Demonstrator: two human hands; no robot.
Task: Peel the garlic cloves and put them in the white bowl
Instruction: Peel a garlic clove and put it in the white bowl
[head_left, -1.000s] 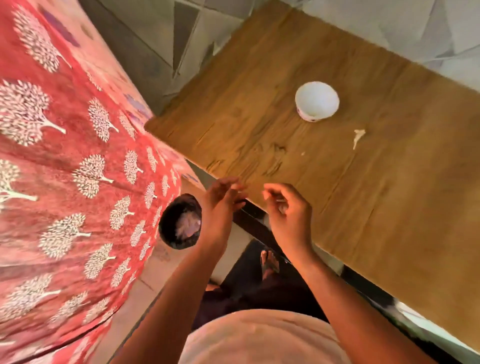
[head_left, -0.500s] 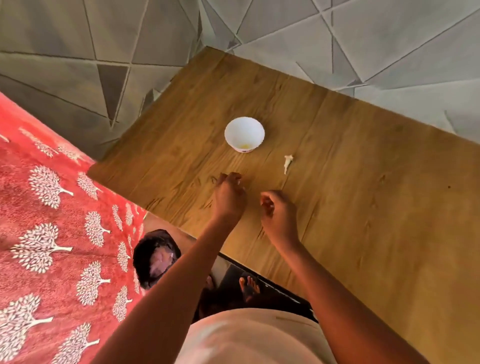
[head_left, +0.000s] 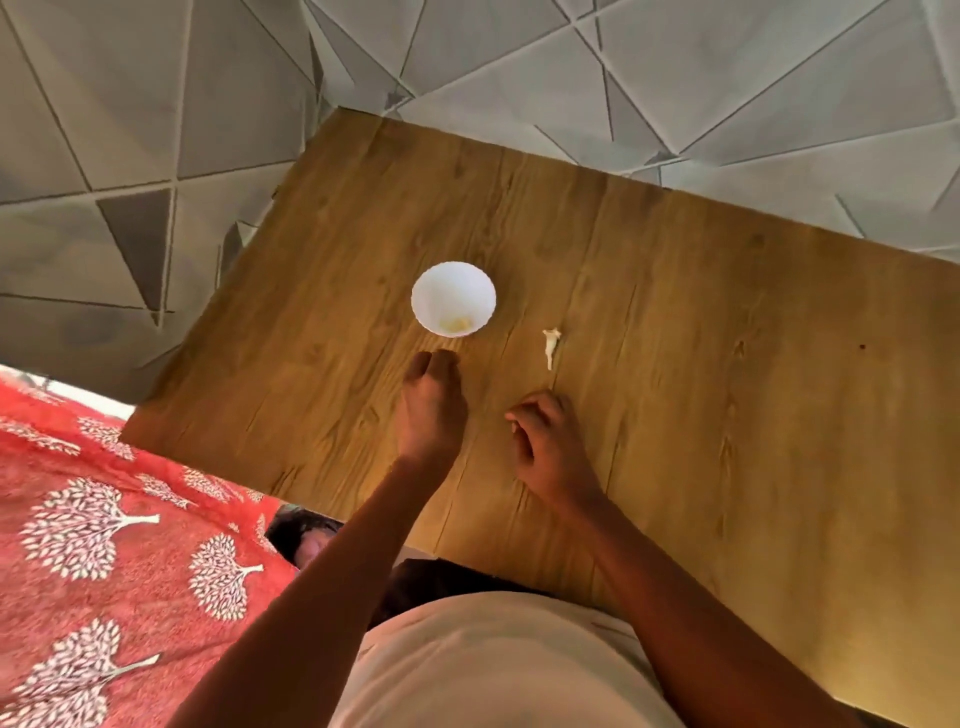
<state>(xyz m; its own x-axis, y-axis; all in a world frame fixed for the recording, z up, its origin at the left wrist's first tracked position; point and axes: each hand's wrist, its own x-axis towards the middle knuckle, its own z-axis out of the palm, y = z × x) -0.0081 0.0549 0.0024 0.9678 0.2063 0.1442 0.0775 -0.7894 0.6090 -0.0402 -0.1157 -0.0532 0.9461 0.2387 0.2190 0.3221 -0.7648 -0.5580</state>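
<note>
The white bowl (head_left: 453, 299) stands on the wooden table (head_left: 727, 389) with a yellowish peeled garlic clove (head_left: 456, 325) at its bottom. My left hand (head_left: 431, 405) hovers just short of the bowl's near rim. Its fingers are curled shut and its back is turned to me, so whatever is inside the hand is hidden. My right hand (head_left: 545, 441) is over the table to the right, fingers pinched on a small pale garlic piece (head_left: 513, 427). A loose whitish garlic scrap (head_left: 550, 345) lies on the table to the right of the bowl.
A dark bowl (head_left: 306, 535) sits low by the table's near left corner, partly hidden by my left forearm. A red cloth with white tree prints (head_left: 104, 545) covers the left side. Grey tiled floor (head_left: 156, 130) surrounds the table.
Both hands moved from the table's near edge by the dark bowl forward over the table, the left one close to the white bowl. The view tilted up and forward.
</note>
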